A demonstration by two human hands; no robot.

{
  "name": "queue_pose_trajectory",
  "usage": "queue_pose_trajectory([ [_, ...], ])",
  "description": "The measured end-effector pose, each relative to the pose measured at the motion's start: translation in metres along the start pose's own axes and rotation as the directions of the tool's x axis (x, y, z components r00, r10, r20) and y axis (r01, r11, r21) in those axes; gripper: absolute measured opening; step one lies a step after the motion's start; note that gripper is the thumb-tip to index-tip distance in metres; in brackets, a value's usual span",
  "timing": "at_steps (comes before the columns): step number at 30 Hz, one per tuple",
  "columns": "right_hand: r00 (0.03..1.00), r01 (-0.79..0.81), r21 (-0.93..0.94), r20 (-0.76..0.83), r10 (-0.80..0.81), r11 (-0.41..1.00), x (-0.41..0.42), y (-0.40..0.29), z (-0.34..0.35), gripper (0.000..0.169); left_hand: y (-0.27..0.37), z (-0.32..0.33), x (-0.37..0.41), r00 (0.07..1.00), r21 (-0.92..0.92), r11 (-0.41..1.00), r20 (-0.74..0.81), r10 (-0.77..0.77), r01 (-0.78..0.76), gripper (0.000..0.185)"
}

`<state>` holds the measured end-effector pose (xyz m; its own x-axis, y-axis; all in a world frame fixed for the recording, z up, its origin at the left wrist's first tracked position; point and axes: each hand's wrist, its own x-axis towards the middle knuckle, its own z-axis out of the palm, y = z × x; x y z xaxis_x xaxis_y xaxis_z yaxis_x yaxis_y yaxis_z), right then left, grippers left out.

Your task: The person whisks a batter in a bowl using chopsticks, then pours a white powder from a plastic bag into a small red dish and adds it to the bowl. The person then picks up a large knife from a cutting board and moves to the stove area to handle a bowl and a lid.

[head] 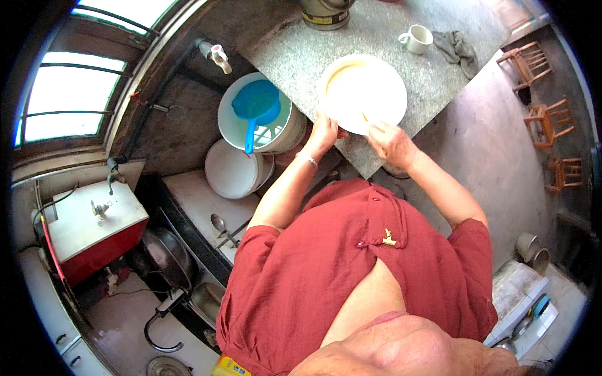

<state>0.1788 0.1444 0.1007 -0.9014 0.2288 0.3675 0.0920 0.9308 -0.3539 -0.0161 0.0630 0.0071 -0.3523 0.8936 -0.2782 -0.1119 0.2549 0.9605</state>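
A round white basin (392,96) rests on the grey stone countertop (291,51), close to its near corner. Its inside is washed out by glare, so the contents cannot be made out. My left hand (323,134) grips the near left rim, with a bracelet at the wrist. At the near right rim, the curled fingers of my right hand (390,144) appear to pinch a thin orange-brown piece (365,117), too small to identify. Behind the basin stand a white mug (417,39) and a crumpled grey cloth (456,50).
Left of the counter, a white bucket of water (294,134) holds a blue dipper (257,101), below a tap (219,57). Another white bucket (233,171) and a metal spoon (218,223) are nearer. A dark metal pot (325,14) stands at the back; wooden chairs (545,124) line the right.
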Motion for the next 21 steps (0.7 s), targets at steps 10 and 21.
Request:
queue_pose_trajectory([
  [10,0.999,-0.028,0.013,-0.018,0.029,1.0,-0.003,-0.002,-0.001,0.023,0.004,0.001,0.001,0.999,0.008,1.0,-0.021,0.029,-0.029,0.044],
  [21,0.996,-0.084,-0.032,-0.036,0.083,0.996,-0.002,0.018,-0.003,0.013,0.006,0.0,0.0,1.0,0.039,0.999,0.005,-0.028,0.027,0.044],
])
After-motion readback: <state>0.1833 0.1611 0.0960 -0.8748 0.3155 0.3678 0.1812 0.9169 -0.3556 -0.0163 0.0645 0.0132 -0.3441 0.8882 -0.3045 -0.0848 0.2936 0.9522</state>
